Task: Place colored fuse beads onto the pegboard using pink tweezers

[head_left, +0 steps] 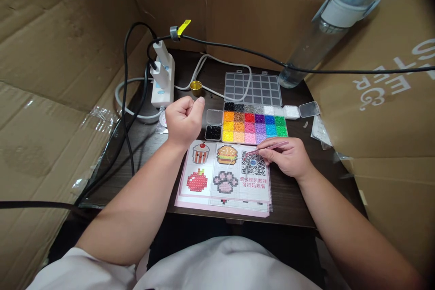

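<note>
My right hand [287, 156] is closed around pink tweezers [272, 147], whose tips point left over the QR code at the right of the pattern sheet. My left hand [185, 120] is a fist raised left of the bead boxes, thumb on top; the inside of the fist is hidden. Under a clear pegboard [238, 197], the pattern sheet [209, 183] shows a cupcake, a burger, a red fruit and a paw. Behind it lies a divided bead box [254, 122] with beads sorted by colour. A small box of black beads [214, 132] stands beside it, lid open.
A white power strip [163, 81] with plugs and cables stands at the back left, near a small gold cup [196, 87]. An open box of white beads [291, 112] and a tall bottle [316, 45] are at right. A black cable [234, 47] crosses above; cardboard walls surround the table.
</note>
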Tool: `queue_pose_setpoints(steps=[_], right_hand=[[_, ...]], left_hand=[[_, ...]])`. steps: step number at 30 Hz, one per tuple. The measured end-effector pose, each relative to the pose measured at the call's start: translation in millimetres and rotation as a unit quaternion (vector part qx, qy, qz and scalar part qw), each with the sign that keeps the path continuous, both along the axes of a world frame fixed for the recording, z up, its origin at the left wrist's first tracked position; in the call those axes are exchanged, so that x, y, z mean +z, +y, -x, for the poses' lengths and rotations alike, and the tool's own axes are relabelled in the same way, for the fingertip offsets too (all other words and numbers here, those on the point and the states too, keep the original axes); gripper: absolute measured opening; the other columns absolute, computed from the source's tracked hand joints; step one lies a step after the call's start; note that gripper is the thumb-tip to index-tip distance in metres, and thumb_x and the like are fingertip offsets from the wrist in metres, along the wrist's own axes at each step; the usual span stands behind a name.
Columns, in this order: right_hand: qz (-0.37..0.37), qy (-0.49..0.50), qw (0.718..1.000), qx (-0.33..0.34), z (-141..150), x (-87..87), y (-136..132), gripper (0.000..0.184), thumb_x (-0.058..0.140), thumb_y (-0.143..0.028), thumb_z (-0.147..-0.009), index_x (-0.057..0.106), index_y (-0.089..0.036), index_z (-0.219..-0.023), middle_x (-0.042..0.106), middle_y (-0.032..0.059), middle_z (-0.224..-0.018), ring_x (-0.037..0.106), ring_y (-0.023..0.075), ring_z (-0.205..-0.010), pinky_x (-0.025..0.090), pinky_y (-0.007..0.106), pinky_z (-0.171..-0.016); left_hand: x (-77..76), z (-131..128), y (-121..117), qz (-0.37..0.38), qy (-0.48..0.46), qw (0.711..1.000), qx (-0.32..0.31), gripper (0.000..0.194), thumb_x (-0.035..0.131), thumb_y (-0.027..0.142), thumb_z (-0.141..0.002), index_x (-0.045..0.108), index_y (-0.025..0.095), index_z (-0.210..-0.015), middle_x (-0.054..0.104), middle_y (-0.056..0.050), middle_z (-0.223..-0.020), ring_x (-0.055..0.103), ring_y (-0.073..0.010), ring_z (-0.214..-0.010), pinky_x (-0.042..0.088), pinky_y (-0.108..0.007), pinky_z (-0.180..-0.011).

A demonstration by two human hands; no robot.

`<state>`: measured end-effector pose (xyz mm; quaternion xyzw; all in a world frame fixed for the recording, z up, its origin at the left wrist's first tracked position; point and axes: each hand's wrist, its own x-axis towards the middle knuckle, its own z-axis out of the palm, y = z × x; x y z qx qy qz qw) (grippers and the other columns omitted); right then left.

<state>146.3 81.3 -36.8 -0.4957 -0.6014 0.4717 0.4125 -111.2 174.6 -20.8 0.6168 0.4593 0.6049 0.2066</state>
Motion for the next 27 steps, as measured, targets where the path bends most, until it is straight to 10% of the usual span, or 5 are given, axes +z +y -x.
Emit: queue_pose_setpoints(steps=[19,27], right_hand=[[0.013,0.138,0.990,0.018,-7,3.7,2,0.010,0.074,-0.028,-0.076,0.076,-0.018,-0.079,0.071,0.0058,-0.071,0.057,0.0128,-0.047,0.046,0.029,-0.044],[0.001,0.316,0.939,-0.135,-24,14.4,16,0.009,0.079,-0.030,-0.066,0.073,-0.025,-0.070,0.069,0.0015,-0.076,0.047,0.0075,-0.048,0.042,0.025,-0.043]], left_hand=[[4.5,0,-4,0.020,0.014,0.999,0.020,0.050,0.061,0.025,-0.081,0.021,0.018,-0.052,0.024,0.006,-0.047,0.023,-0.0062,-0.045,0.020,-0.028,-0.045],[4.9,2,-4,0.040,0.020,0.999,0.027,0.050,0.061,0.028,-0.081,0.021,0.019,-0.052,0.025,0.006,-0.046,0.024,-0.0065,-0.046,0.021,-0.027,-0.046]])
